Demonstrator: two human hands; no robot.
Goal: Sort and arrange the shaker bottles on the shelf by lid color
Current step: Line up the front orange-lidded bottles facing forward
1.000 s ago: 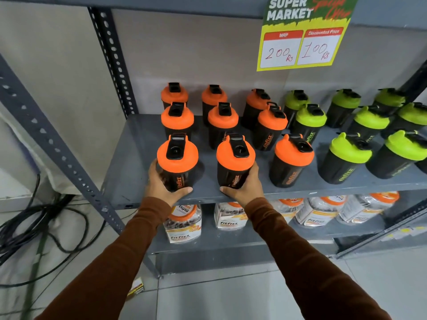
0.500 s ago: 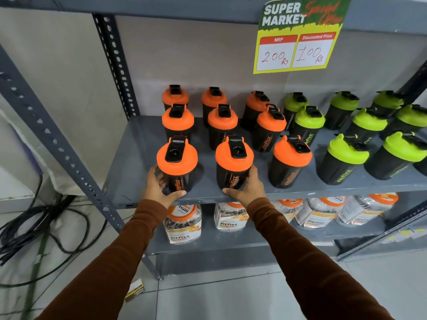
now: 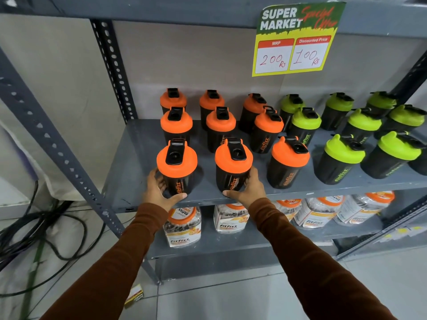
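Black shaker bottles stand in rows on a grey metal shelf [image 3: 129,181]. Orange-lidded ones fill the left half, green-lidded ones [image 3: 342,155] the right. My left hand [image 3: 159,192] wraps the base of the front-left orange-lid bottle [image 3: 176,165]. My right hand [image 3: 248,189] wraps the base of the orange-lid bottle beside it [image 3: 233,162]. Both bottles stand upright on the shelf near its front edge. A third front-row orange-lid bottle [image 3: 288,161] stands free to the right.
A price sign [image 3: 295,38] hangs from the shelf above. Clear jars with orange labels [image 3: 182,227] sit on the lower shelf. A perforated upright [image 3: 57,148] slants at left, with black cables [image 3: 34,232] on the floor. A small box [image 3: 135,296] lies on the tiles.
Both hands stay on the same two front bottles, gripping a little lower around their bases. The bottles have barely shifted.
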